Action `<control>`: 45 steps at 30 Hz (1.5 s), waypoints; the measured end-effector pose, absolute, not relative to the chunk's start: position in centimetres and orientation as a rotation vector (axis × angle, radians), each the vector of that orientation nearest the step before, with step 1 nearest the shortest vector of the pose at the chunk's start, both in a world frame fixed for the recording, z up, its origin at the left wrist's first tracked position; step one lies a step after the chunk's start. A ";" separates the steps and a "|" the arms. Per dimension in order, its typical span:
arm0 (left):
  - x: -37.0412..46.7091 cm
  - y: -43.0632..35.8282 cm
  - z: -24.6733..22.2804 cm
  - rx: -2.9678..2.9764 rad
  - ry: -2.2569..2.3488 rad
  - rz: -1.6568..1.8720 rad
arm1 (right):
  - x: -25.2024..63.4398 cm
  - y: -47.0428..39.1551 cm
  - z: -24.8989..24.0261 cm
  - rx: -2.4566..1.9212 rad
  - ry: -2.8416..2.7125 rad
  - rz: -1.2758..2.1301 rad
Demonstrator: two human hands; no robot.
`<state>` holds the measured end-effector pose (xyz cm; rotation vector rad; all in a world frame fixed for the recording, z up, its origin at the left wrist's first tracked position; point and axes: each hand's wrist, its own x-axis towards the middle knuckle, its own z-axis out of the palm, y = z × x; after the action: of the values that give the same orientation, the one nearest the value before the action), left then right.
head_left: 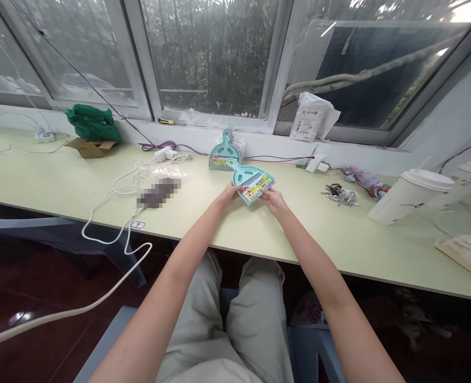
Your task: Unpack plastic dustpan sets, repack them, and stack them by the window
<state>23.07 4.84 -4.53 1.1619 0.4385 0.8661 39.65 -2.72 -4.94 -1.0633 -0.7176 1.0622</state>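
Observation:
A small light-blue dustpan with a colourful label is held above the table, its handle tilted up and to the left. My left hand grips its lower left edge, and my right hand has its fingers closed on the lower right edge. Just behind, a similar dustpan set in clear plastic stands against the wall below the window, handle up.
The pale green table carries white cables, a charger, an open cardboard box and a green bag on the left. Keys, a folded umbrella and white cups lie or stand right.

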 end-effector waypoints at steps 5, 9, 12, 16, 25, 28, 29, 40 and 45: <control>21.6 6.9 -3.4 1.518 0.630 0.925 | 39.6 -3.2 -4.1 -0.849 -0.728 0.963; 16.8 10.9 -3.0 2.011 1.301 1.171 | 40.2 -3.3 -4.0 -0.834 -0.678 0.883; 12.6 13.3 -3.8 2.166 1.879 1.015 | 40.9 -3.0 -4.5 -0.860 -0.599 0.862; 10.1 13.9 -5.2 2.265 2.064 0.648 | 41.2 -2.4 -5.0 -0.887 -0.569 0.857; 11.9 9.0 -3.0 2.597 1.444 0.474 | 40.7 -2.9 -4.7 -0.891 -0.614 0.861; 12.4 7.6 -2.5 2.635 1.606 0.531 | 40.6 -3.0 -4.6 -0.927 -0.618 0.862; 12.7 7.3 -2.6 2.650 1.653 0.576 | 40.6 -3.1 -4.6 -0.939 -0.619 0.862; 13.2 8.2 -2.9 2.710 1.460 0.499 | 40.6 -3.1 -4.6 -0.985 -0.671 0.863; 13.0 7.6 -2.6 2.668 1.729 0.513 | 40.3 -3.2 -4.7 -1.000 -0.700 0.883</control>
<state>13.05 7.64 -2.64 2.6678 1.7293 0.5132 40.32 -3.15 -4.68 -0.9995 -0.7003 0.8830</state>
